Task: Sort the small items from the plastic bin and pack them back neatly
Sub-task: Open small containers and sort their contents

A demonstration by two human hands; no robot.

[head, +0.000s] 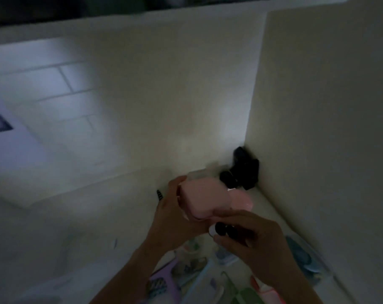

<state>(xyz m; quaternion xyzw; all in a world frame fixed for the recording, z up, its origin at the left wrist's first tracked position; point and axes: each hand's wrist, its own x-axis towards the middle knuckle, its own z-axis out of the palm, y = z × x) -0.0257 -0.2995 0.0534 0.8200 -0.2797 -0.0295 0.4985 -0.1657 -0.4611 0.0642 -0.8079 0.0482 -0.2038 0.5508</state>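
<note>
The view is dim and blurred. My left hand (173,213) grips a small pink square box (202,198) from its left side, holding it up near the wall corner. My right hand (249,244) is just below and to the right of the box, fingers curled around small dark rounded items (224,230) with a white piece beside them. Several small items lie below my hands: a purple piece (164,281), green pieces (243,292), a red piece (267,289) and a blue-green oval thing (304,257).
A black clump of objects (243,170) sits in the corner where two cream walls meet, right behind the pink box. A small black striped thing (160,194) lies left of my left hand. Pale floor tiles (43,84) show at the left.
</note>
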